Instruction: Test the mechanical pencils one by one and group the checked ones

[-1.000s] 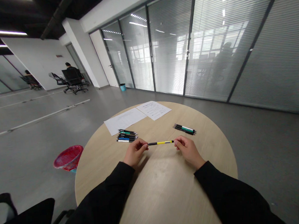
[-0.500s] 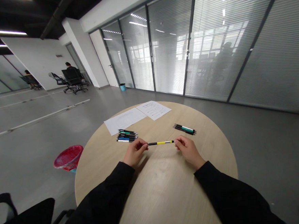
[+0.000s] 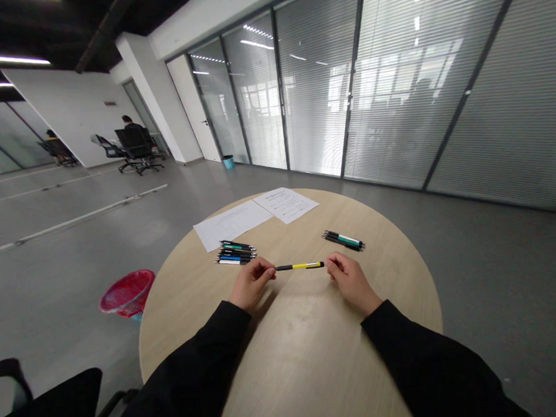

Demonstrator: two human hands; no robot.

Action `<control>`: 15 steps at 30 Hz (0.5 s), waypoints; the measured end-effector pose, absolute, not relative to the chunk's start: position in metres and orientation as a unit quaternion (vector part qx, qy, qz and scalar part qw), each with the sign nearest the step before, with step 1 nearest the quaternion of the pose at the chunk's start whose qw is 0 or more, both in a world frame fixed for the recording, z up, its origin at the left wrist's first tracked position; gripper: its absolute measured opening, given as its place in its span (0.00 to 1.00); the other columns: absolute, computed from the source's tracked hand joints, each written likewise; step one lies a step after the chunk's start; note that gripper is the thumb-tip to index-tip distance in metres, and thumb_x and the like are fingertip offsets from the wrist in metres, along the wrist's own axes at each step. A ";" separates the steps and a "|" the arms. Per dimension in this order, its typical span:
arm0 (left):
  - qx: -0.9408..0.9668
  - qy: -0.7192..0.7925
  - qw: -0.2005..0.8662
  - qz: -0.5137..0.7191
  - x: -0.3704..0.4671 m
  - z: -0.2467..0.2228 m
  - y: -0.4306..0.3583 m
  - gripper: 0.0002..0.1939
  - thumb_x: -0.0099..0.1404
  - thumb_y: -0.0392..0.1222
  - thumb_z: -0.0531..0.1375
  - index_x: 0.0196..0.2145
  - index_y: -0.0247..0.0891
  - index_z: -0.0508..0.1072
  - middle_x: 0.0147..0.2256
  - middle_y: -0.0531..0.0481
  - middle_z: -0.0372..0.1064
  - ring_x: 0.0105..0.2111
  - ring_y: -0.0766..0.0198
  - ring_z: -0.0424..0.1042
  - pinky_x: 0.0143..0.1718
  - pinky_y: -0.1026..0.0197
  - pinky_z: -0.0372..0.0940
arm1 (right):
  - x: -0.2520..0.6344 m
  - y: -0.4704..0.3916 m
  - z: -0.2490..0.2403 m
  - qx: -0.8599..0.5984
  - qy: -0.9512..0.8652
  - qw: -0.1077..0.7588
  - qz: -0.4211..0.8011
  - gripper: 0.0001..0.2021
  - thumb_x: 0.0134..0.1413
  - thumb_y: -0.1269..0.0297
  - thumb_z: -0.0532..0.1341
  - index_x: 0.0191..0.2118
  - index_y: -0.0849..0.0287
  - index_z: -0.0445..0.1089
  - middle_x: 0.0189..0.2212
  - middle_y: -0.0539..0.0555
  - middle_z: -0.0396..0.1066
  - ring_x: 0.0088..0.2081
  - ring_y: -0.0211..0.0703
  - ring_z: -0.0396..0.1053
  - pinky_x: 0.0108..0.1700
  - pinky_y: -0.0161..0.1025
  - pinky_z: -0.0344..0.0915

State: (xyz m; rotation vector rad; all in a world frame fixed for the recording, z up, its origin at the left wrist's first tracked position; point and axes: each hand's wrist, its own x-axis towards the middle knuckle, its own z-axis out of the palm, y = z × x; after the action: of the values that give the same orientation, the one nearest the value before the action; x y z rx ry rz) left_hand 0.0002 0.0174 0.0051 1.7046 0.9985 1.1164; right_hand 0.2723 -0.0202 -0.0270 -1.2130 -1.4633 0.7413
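Note:
A yellow and black pen (image 3: 305, 265) is held level between my two hands, above the table. My left hand (image 3: 252, 283) pinches its dark left end between thumb and fingers. At the other end, my right hand (image 3: 350, 283) has its fingertips closed on or right against the black tip. Beyond my left hand lies a row of several pens (image 3: 235, 253) with black, green, blue and white parts. A smaller group of black and green pens (image 3: 343, 240) rests past my right hand.
Two printed paper sheets (image 3: 231, 224) lie near the far edge of the round wooden table (image 3: 299, 372). A red bin (image 3: 128, 292) stands on the floor at left, near a black chair (image 3: 49, 409). Farther off, a person sits in an office chair (image 3: 135, 145).
The pen has turned slightly about its length, so its clip now shows along the lower side. Both hands stay in nearly the same place.

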 end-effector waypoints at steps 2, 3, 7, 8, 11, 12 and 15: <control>0.679 0.399 0.425 0.446 0.000 0.004 0.018 0.13 0.59 0.48 0.66 0.30 0.35 0.72 0.26 0.51 0.72 0.28 0.64 0.72 0.33 0.61 0.66 | 0.272 -0.021 -0.027 -0.508 -0.614 0.521 0.306 0.14 0.62 0.53 0.56 0.29 0.57 0.65 0.22 0.48 0.64 0.24 0.38 0.61 0.27 0.34 0.57; 0.678 0.400 0.426 0.446 0.000 0.004 0.018 0.13 0.59 0.48 0.66 0.30 0.35 0.72 0.26 0.51 0.72 0.28 0.64 0.72 0.33 0.61 0.67 | 0.272 -0.021 -0.026 -0.508 -0.615 0.520 0.305 0.15 0.62 0.53 0.56 0.29 0.57 0.65 0.22 0.48 0.64 0.24 0.38 0.61 0.26 0.34 0.56; 0.678 0.401 0.427 0.445 0.000 0.005 0.018 0.13 0.59 0.49 0.66 0.30 0.35 0.72 0.26 0.50 0.72 0.28 0.64 0.72 0.33 0.61 0.67 | 0.272 -0.021 -0.026 -0.509 -0.620 0.515 0.300 0.16 0.62 0.52 0.55 0.28 0.57 0.65 0.21 0.47 0.63 0.23 0.38 0.61 0.26 0.34 0.56; 0.678 0.401 0.426 0.445 0.000 0.006 0.017 0.13 0.59 0.49 0.66 0.30 0.35 0.72 0.26 0.50 0.72 0.28 0.64 0.72 0.33 0.61 0.67 | 0.272 -0.021 -0.025 -0.510 -0.622 0.515 0.298 0.16 0.62 0.52 0.55 0.28 0.56 0.65 0.21 0.47 0.63 0.23 0.38 0.60 0.26 0.34 0.55; 0.679 0.401 0.426 0.444 0.001 0.007 0.016 0.13 0.59 0.49 0.66 0.30 0.36 0.72 0.26 0.51 0.72 0.28 0.64 0.72 0.33 0.61 0.67 | 0.272 -0.021 -0.026 -0.512 -0.623 0.512 0.295 0.17 0.63 0.51 0.55 0.28 0.56 0.65 0.21 0.48 0.63 0.23 0.39 0.60 0.26 0.35 0.55; 0.679 0.401 0.427 0.443 0.001 0.007 0.016 0.13 0.59 0.49 0.66 0.30 0.36 0.72 0.26 0.51 0.72 0.28 0.64 0.72 0.33 0.61 0.67 | 0.272 -0.021 -0.026 -0.512 -0.623 0.511 0.297 0.17 0.63 0.51 0.55 0.28 0.56 0.65 0.21 0.48 0.63 0.23 0.39 0.60 0.26 0.35 0.55; 0.677 0.404 0.427 0.443 0.001 0.008 0.016 0.13 0.59 0.49 0.66 0.30 0.36 0.72 0.26 0.51 0.72 0.28 0.64 0.72 0.33 0.61 0.67 | 0.272 -0.021 -0.025 -0.512 -0.623 0.509 0.302 0.17 0.63 0.50 0.54 0.28 0.56 0.65 0.21 0.48 0.63 0.23 0.39 0.60 0.26 0.35 0.56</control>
State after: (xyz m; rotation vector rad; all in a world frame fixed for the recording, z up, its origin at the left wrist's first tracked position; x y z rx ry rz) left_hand 0.0014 0.0155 0.0082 1.6910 1.0093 1.1064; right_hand 0.2717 -0.0211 -0.0254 -1.2329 -1.4998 0.7272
